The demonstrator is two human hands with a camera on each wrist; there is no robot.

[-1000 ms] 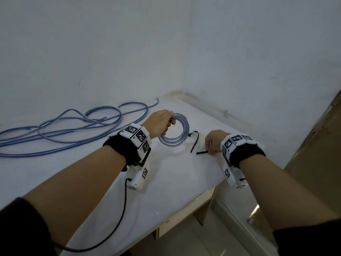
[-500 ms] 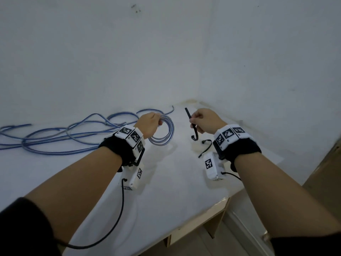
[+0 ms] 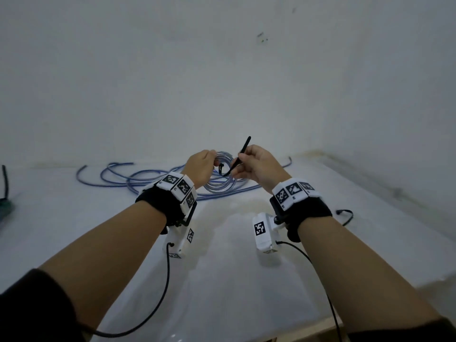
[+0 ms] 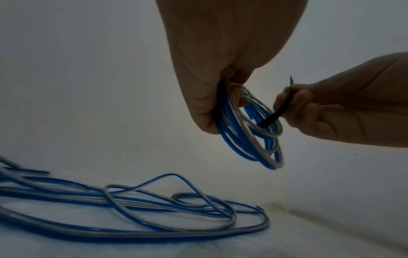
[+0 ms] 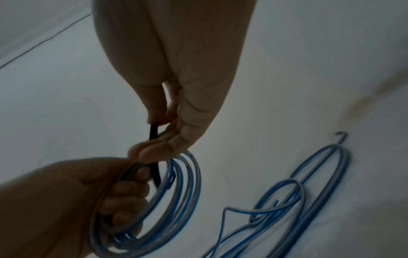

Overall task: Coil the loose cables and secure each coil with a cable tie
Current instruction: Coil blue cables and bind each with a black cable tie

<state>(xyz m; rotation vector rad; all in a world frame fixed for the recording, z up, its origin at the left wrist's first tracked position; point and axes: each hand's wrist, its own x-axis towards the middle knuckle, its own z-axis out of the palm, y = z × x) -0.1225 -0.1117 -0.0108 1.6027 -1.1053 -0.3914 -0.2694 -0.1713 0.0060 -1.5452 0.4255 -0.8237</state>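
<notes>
The left hand [image 3: 201,166] is gripping the springy blue-and-clear coil [image 4: 249,125] above the table [image 3: 234,280], while the right hand [image 3: 256,166] is pinching a thin, bendy black tie [image 4: 278,111] (light, probably slippery) and poking it through the coil's middle.

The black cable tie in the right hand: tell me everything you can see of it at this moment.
The black cable tie is a thin, flat, flexible strip that looks like plastic. The right hand pinches it near the middle, held above the table. Its upper end points up free; its lower end curves down into the opening of the blue and clear cable coil, which the left hand grips. It is not yet fastened.
</notes>
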